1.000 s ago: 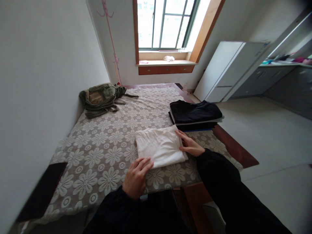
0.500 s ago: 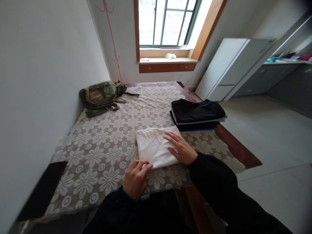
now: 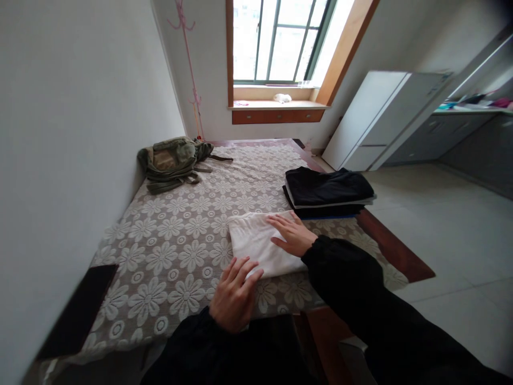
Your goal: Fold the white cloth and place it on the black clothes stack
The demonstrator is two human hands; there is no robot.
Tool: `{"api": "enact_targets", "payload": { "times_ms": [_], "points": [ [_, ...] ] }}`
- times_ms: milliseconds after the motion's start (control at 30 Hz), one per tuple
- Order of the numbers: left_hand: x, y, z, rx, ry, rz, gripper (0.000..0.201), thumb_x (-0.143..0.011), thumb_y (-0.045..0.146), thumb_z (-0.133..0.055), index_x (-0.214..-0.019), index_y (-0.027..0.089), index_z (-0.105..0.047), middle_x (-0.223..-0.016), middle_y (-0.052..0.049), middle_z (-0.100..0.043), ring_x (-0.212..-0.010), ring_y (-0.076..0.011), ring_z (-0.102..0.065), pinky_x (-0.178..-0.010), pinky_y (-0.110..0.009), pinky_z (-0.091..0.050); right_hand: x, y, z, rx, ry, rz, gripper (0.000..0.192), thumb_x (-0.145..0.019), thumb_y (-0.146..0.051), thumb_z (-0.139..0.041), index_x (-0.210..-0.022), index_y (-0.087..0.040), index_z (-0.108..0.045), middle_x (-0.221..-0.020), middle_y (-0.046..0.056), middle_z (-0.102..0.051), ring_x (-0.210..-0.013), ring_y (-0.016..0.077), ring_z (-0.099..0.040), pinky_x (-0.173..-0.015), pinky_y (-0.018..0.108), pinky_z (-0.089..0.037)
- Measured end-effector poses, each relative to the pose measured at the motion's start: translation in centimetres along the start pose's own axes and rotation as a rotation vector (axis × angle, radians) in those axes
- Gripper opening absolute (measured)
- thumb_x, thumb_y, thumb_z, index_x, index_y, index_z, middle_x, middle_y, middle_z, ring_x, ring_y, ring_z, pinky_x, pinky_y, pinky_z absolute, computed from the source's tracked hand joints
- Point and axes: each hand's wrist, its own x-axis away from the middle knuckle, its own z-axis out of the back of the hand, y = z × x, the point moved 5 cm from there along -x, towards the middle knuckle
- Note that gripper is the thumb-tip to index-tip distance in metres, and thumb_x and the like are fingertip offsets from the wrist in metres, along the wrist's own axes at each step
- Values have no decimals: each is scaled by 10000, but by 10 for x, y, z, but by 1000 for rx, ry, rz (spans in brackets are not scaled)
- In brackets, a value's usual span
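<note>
Now, line by line:

White garment: a folded white cloth [image 3: 260,243], soft and faintly ribbed, squared into a flat rectangle with a few shallow creases; its near edge curls a little where it meets the lace.

Where it lies: on the bed [image 3: 168,235], close to the near edge and towards the right side, on a beige lace cover patterned with large white flowers.

Right hand: the right hand [image 3: 292,235] rests palm down on the right half of the white cloth, fingers [image 3: 276,219] spread and flat, pinching nothing.

Left hand: the left hand [image 3: 236,294] lies at the cloth's near left corner, palm down, fingers [image 3: 250,270] loosely spread with the tips touching the cloth's edge; nothing is gripped.

Sleeves: both arms are in black sleeves [image 3: 352,289] reaching in from the near edge of the bed.

Dark stack: a stack of folded dark clothes [image 3: 328,190] sits at the right edge of the bed, just beyond the white cloth, with a pale layer and a blue strip showing in it.

Backpack: an olive green backpack [image 3: 172,160] lies at the far left corner of the bed, against the wall, well apart from the hands.

Dark flat object: a black rectangle [image 3: 78,313] sits at the near left corner; what it is cannot be told.
</note>
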Motion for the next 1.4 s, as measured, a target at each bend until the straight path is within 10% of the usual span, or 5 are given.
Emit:
{"api": "enact_targets", "payload": {
  "times_ms": [167,433,700,967,1400],
  "points": [
    [-3,-3,-8,-112,-72,28,658,-998,428,-478,-1586,173,-328,-1666,-116,-313,-1549,-299,-262,-1208,-501,-362,-50,-44,-11,5,86,59,631,-1027,-468,-403,-1603,-219,-332,-1666,80,-308,-1556,284,-217,-1263,527,-191],
    [8,0,-10,-198,-124,66,641,-1016,401,-449,-1596,171,-303,-1675,-123,-284,-1549,-281,-265,-1216,-458,-350,-71,-28,-61,51,95,-27,602,-1044,-456,-300,-1603,-234,-333,-1667,46,-309,-1557,264,-218,-1277,523,-149],
    [-32,-1,8,-108,-179,55,461,-1014,329,-387,-1397,139,-560,-1520,-124,-544,-1469,-274,-425,-1218,-447,-347,-70,-28,-54,-100,166,13,586,-1011,-339,-334,-1585,-223,-355,-1654,64,-346,-1558,252,-215,-1266,552,-159],
    [-90,-39,-43,-185,-202,155,629,-995,359,-381,-1540,45,-365,-1649,-199,-320,-1546,-360,-242,-1240,-542,-254,-70,3,-36,-610,515,-135,604,-910,-230,-363,-1507,-188,-441,-1541,121,-497,-1467,230,-406,-1228,474,-319],
    [-114,-87,-41,-185,-230,156,791,-991,607,-377,-1600,115,-265,-1692,-135,-240,-1571,-295,-175,-1275,-495,-154,-68,1,-39,-576,486,-129,532,-976,-293,-340,-1489,-204,-450,-1524,114,-512,-1484,240,-379,-1239,489,-303]
  ]
}}
